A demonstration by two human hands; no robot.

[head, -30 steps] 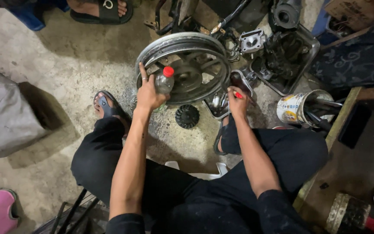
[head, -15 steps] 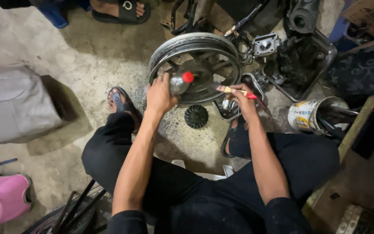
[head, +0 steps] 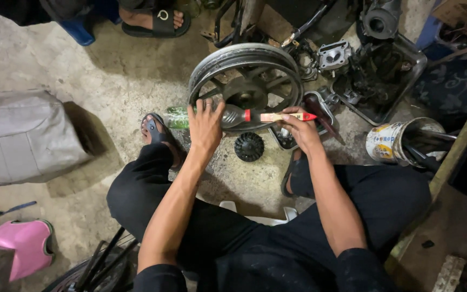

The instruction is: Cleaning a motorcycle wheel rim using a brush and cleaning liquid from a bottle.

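We see the plastic bottle (head: 212,116) tipped over since 0.5 s ago: then it stood nearly upright in the left hand (head: 205,127) with its red cap pointing up, and now it lies almost flat across the centre of the frame, neck and red collar aimed right toward the brush (head: 286,116). The brush has also come in, so that its pale handle now sits just beside the bottle mouth, where before it was angled apart from it. We judge that liquid is being poured from the bottle onto the brush, though we cannot make out any stream.

The left hand's fingers are curled around the bottle's middle, gripping it from above, with the green base sticking out at the left of the hand. The right hand (head: 298,132) pinches the brush handle between thumb and fingers, closed on it, red end pointing right.

Both hands hover in front of the grey cast wheel (head: 244,75) leaning upright at upper centre. A small black toothed part (head: 248,146) lies on the concrete floor (head: 109,81) just below the bottle.
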